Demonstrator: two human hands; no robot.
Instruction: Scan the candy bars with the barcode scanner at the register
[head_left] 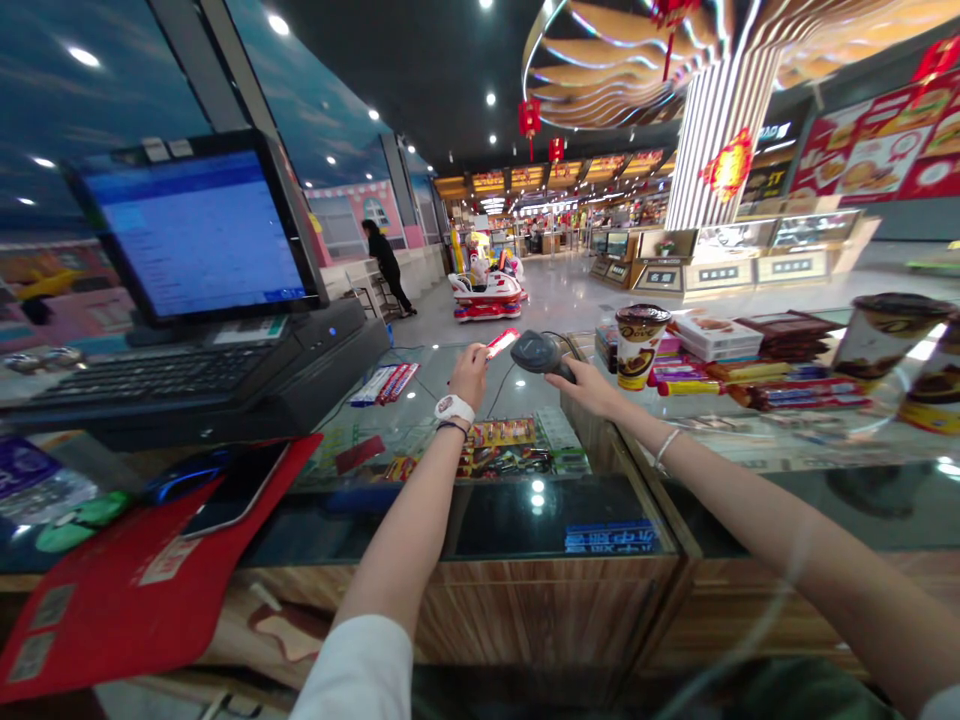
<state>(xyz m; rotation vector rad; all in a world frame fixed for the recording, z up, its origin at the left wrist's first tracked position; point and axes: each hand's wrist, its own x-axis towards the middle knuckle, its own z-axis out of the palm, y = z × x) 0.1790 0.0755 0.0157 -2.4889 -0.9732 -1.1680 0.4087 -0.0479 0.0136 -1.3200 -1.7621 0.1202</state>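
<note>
Head view: my left hand (470, 372) had its fingers nearly closed, pinching the near end of a slim packet (501, 344), which was lit red and sat just left of the scanner head. My right hand (589, 386) had its fingers wrapped round the handle of a dark scanner (535, 352). Couldn't tell whether packet and scanner touched. Both were held over the far part of the glass counter (435, 405). White watch (454, 408) on left wrist, thin bracelet (665, 450) on right.

Left of my hands: slim red, white and blue packs (386, 383) lay side by side on the glass. Further left, a lit monitor (199, 235) stood behind a black keyboard (142, 382). Near left: phone (238, 487) on a red mat (172, 610), blue-lit mouse (187, 475) just beside it.

Right side: an upright lidded cup (639, 350), then a clear-sided box (716, 338), with bright wrapped bars (802, 392) nearer me. Far left of centre, a person in black (384, 265) leaned towards a ledge; right of them, a red-and-white ride (487, 292).
</note>
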